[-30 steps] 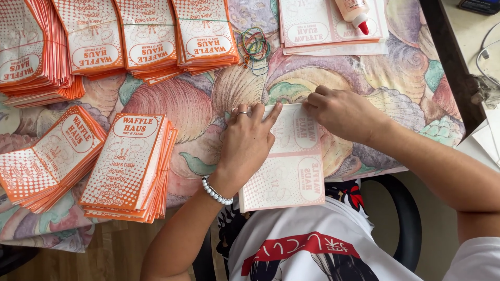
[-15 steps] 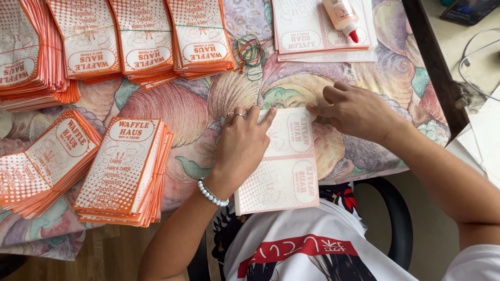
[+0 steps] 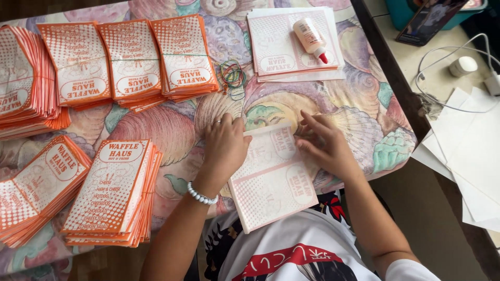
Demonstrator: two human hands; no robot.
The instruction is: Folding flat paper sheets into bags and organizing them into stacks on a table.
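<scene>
A pale pink printed paper sheet lies at the table's near edge, its lower part hanging past the edge over my lap. My left hand presses flat on its left side; a ring and a white bead bracelet are on that hand and wrist. My right hand rests on the sheet's upper right corner, fingers pinching or creasing the paper there.
Bundled orange printed paper bags stack along the far left, more stacks at near left. Loose rubber bands lie mid-table. A glue bottle rests on flat pink sheets. White papers and cables sit at right.
My right hand has shifted from the sheet's right edge up to its top right corner. The left hand stays pressed on the sheet. The view has tilted slightly.
</scene>
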